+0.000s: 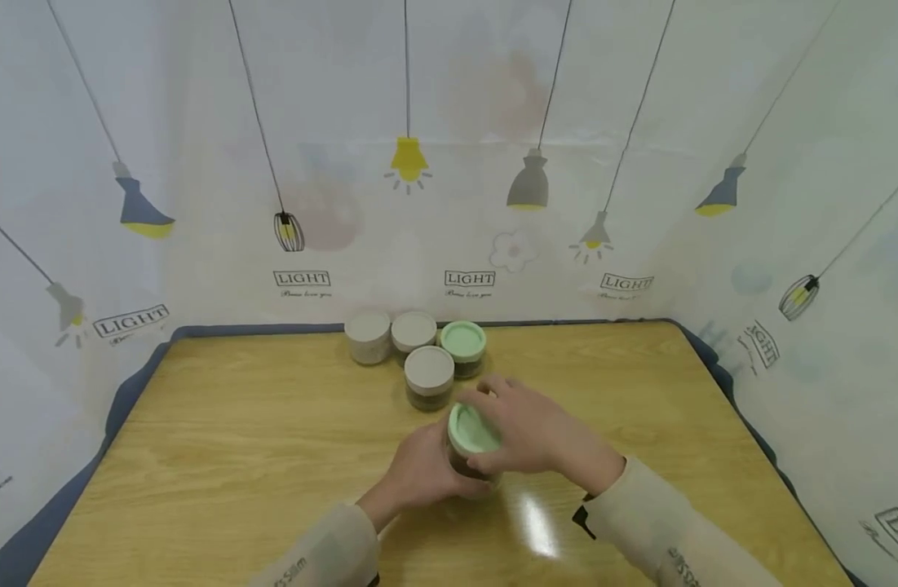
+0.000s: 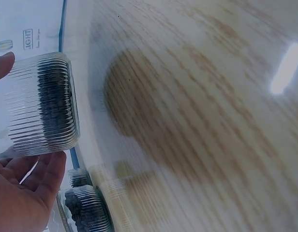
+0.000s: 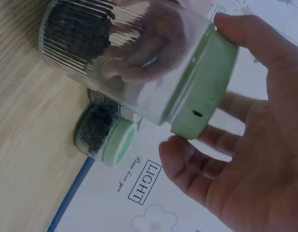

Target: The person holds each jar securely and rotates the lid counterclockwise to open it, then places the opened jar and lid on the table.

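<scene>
A clear ribbed jar (image 3: 79,36) with dark contents in its lower part is held over the wooden table, its shadow lying on the wood in the left wrist view. My left hand (image 1: 422,469) grips the jar's body, thumb on one side and fingers on the other. On the jar's mouth sits a light green lid (image 1: 472,430). Fingers and thumb of my right hand (image 1: 531,430) curl round the lid's rim; the right wrist view shows this hand (image 3: 245,140) from the palm side, with a small dark mark on the lid's edge.
Just beyond the hands stands a white-lidded jar (image 1: 429,379). Behind it are another green-lidded jar (image 1: 463,346) and two more white-lidded jars, one at the left (image 1: 368,336). A printed lamp-pattern sheet (image 1: 390,236) borders the wooden table (image 1: 236,456) at the back and sides.
</scene>
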Demonstrator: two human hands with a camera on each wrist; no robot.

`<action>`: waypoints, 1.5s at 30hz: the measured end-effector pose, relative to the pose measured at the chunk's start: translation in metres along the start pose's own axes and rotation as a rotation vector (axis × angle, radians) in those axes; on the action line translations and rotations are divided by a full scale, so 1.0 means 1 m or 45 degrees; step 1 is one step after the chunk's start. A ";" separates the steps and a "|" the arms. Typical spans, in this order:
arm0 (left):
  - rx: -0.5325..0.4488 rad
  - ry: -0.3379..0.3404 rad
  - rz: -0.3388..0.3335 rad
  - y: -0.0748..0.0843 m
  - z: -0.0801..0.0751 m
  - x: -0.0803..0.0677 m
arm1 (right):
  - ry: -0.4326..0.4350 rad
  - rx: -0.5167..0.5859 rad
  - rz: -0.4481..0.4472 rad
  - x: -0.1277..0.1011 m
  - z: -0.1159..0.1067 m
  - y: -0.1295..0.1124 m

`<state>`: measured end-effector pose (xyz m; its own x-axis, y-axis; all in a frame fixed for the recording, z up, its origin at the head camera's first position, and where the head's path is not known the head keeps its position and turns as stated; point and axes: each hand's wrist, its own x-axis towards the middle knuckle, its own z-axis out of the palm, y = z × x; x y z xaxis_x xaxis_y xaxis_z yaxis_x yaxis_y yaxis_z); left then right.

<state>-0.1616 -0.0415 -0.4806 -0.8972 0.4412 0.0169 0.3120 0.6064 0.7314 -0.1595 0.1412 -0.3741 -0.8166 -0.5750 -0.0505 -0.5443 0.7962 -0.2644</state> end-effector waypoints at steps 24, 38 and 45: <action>0.016 -0.067 -0.019 0.008 0.001 0.001 | 0.032 -0.314 0.254 -0.006 0.000 -0.019; -0.003 -0.066 -0.018 0.007 0.003 0.001 | 0.002 -0.203 0.224 -0.003 0.007 -0.014; 0.004 -0.053 -0.004 0.006 0.003 0.000 | -0.073 -0.092 0.125 -0.002 0.004 -0.006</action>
<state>-0.1588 -0.0358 -0.4783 -0.8845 0.4664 -0.0138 0.3102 0.6098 0.7293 -0.1536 0.1369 -0.3761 -0.8552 -0.5022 -0.1284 -0.4766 0.8592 -0.1859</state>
